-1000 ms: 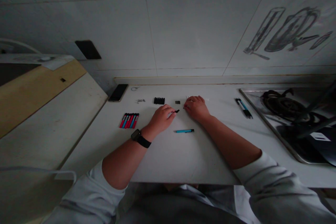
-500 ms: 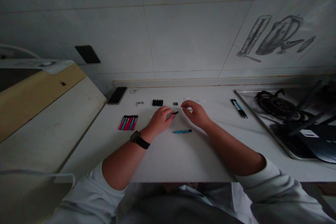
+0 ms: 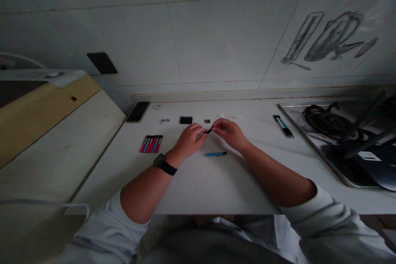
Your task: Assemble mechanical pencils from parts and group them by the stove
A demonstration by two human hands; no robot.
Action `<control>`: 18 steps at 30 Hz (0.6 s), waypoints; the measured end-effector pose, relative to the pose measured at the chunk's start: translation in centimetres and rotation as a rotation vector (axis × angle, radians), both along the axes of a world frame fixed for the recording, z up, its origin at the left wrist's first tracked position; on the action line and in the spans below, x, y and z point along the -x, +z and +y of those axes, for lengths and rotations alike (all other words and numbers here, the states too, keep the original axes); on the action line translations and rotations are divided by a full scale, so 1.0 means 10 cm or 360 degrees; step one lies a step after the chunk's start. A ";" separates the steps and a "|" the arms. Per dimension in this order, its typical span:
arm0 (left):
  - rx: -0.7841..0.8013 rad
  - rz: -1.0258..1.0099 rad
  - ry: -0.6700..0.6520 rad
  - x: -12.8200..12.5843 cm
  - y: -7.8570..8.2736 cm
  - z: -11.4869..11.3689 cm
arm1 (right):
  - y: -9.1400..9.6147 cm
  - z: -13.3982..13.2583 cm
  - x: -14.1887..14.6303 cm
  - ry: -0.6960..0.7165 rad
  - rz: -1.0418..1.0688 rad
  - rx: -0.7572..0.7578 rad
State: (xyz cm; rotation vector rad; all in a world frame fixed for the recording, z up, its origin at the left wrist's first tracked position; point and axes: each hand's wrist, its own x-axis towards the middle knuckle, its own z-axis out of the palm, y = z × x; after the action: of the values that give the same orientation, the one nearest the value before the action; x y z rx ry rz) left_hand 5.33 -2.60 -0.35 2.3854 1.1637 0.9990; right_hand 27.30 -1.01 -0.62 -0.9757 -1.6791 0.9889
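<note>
Counter (image 3: 201, 189), white, set against a wall (image 3: 216, 41) of large grey tiles; on the wall, a dark line drawing (image 3: 332, 41) at right and a black rectangular plate (image 3: 102, 62) at left. Left end: a pale panel (image 3: 58, 144) with a wood-coloured edge, and a white cable (image 3: 46, 203). Right end: a gas stove (image 3: 328, 126) in a metal-rimmed tray. Along the back of the counter, left to right: phone (image 3: 138, 112); thin ring (image 3: 157, 107); small springs (image 3: 165, 120); row of black sleeves (image 3: 186, 120); cluster of tiny dark pieces (image 3: 207, 121); white pieces (image 3: 220, 116); clear pieces (image 3: 238, 117); dark-and-blue pens (image 3: 283, 126), near the stove. Further forward: red and blue tubes (image 3: 151, 144), side by side; one blue tube (image 3: 216, 154), lying before the hands. Between the hands, over mid-counter: small black part (image 3: 208, 131), its left end pinched by the left hand (image 3: 190, 139), its right end between the right hand's (image 3: 229, 133) closed thumb and fingers.
</note>
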 end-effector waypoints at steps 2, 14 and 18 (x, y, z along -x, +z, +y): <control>-0.0007 -0.0005 -0.0001 0.00 0.00 0.00 | 0.00 0.01 0.00 -0.0020 0.0005 0.0007; -0.0011 -0.0041 0.0008 0.01 -0.02 0.00 | 0.01 0.02 -0.01 -0.0038 0.0000 0.0045; -0.0033 -0.0049 0.0000 0.01 -0.02 0.00 | 0.01 0.01 -0.02 -0.0060 -0.0036 0.0029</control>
State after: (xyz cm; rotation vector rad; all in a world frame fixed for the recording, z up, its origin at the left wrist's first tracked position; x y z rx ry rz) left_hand 5.26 -2.59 -0.51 2.3772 1.1482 1.0495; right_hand 27.46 -0.87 -0.53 -1.0305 -1.6670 0.9731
